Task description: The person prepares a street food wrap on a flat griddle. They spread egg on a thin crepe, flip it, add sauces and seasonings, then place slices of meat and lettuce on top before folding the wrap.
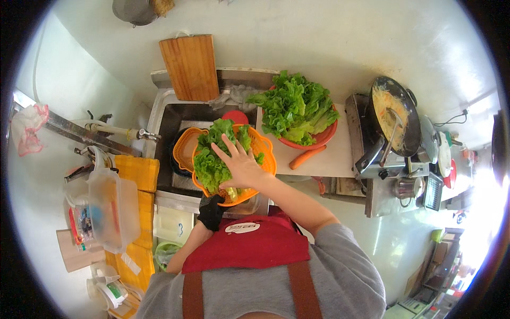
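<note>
An orange plastic colander (270,153) holding leafy green lettuce (211,163) is over the near right part of the sink. My left hand (212,209), in a black fingerless-looking glove, grips the colander's near rim from below. Bare, with its fingers spread, my right hand (241,165) lies over the lettuce and appears to touch it. To the right, a red basin (332,133) on the counter is heaped with more lettuce (297,107), and a carrot (307,157) lies in front of it. A second orange basket (187,149) sits in the sink, left of the colander.
A wooden cutting board (190,67) leans on the wall behind the sink (163,149). A faucet (148,136) reaches in from the left. Far right, a wok (412,131) of shredded food with a ladle stands on a gas stove (354,119). A clear plastic tub (129,215) is at left.
</note>
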A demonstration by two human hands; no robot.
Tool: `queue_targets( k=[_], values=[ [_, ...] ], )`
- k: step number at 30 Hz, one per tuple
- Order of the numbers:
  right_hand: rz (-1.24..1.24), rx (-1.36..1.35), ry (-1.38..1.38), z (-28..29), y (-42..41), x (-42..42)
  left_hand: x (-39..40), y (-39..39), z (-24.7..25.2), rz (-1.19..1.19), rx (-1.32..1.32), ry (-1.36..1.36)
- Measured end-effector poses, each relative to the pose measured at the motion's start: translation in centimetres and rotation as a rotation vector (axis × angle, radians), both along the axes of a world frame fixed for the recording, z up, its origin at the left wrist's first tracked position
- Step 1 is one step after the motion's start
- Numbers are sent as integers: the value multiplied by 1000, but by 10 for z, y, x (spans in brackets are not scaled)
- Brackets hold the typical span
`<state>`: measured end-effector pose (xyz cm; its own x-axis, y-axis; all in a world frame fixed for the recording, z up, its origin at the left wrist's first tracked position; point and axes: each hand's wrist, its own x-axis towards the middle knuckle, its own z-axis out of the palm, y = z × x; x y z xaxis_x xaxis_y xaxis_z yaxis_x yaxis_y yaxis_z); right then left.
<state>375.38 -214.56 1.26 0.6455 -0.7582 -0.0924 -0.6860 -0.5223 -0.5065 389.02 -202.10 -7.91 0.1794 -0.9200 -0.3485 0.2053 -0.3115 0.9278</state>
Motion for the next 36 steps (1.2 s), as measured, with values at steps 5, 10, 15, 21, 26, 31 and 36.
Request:
queue_targets(
  k=[5, 10, 15, 21, 26, 31, 36],
  values=[
    [-88, -149, -489, -4, -37, -54, 4, -3, -4, 9, -18, -19],
    [-701, -198, 17, -24, -105, -119, 9, 3, 1, 2, -34, -76],
    [-556, 37, 214, -39, -141, -106, 10, 1, 21, -2, 58, -135],
    [-542, -72, 191, -63, -151, -85, 30, 5, -6, -41, 172, 52],
    [-899, -234, -289, -67, -143, -144, 47, -3, 2, -530, -113, -654],
    [-1141, -232, -463, -13, -145, -171, 53, -8, 10, -577, -382, -885],
    [-992, -84, -903, 52, -101, -168, 61, -11, -32, -419, -317, -455]
  ],
)
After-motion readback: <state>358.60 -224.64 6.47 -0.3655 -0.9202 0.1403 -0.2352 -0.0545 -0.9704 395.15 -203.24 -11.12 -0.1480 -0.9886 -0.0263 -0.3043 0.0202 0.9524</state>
